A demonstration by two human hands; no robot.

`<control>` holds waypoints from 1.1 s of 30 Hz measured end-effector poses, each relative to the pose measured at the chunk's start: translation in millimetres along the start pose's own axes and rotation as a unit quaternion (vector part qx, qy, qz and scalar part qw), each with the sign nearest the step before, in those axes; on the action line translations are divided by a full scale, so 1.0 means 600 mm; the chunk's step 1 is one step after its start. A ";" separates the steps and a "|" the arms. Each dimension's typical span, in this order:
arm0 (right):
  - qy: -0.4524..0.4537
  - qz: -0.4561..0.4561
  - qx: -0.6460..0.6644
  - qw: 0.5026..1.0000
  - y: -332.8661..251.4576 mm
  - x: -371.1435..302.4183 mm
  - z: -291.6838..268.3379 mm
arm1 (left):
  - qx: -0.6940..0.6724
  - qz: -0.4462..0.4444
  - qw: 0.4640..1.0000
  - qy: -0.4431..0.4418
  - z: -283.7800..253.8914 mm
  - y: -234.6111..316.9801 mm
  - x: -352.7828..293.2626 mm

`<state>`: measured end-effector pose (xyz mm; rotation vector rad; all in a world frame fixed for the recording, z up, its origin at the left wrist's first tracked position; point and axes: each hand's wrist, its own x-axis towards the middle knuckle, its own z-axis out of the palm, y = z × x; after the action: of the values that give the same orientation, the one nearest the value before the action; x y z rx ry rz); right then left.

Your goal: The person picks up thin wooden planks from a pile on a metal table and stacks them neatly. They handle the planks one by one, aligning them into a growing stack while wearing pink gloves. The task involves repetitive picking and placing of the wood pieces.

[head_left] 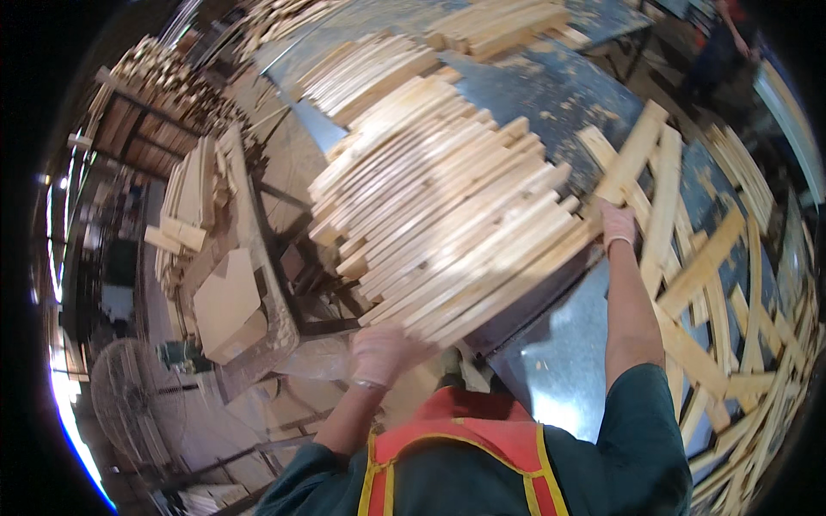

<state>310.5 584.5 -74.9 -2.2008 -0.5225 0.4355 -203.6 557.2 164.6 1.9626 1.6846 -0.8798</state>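
A wide row of pale wooden slats (439,198) lies side by side in front of me, their ends uneven. My left hand (387,353), in a thin pale glove and slightly blurred, closes at the left end of the nearest wooden slat (508,288). At that slat's right end my right hand (617,225), also gloved, has its fingers wrapped round the wood; some fingertips are hidden. Just beyond the right hand, a wider board (635,159) slants away from me.
Loose slats (701,284) lie crisscrossed on the blue metal table (559,378) at right. More stacked boards (499,26) stand at the back. A cardboard box (228,301) rests on the left bench, with a round fan (129,391) nearby. Another person (731,34) is at far right.
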 end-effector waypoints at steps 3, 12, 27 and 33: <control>-0.048 0.044 0.267 0.961 -0.028 0.025 -0.007 | -0.006 0.134 0.981 0.138 -0.004 -0.006 0.052; 0.045 -0.016 0.069 0.996 -0.082 -0.353 -0.211 | -0.159 0.134 0.870 0.447 -0.220 -0.270 0.484; -0.066 0.232 0.209 0.948 -0.162 -0.670 0.058 | -0.188 0.161 0.961 0.120 -0.428 -0.428 0.919; -0.033 0.200 0.205 0.958 -0.098 -0.618 0.074 | -0.180 0.229 0.922 0.256 -0.442 -0.426 0.842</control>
<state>-40.2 460.8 -6.4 -1.8842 -0.0052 0.7600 -364.3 1146.2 31.2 2.2832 1.3873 0.1239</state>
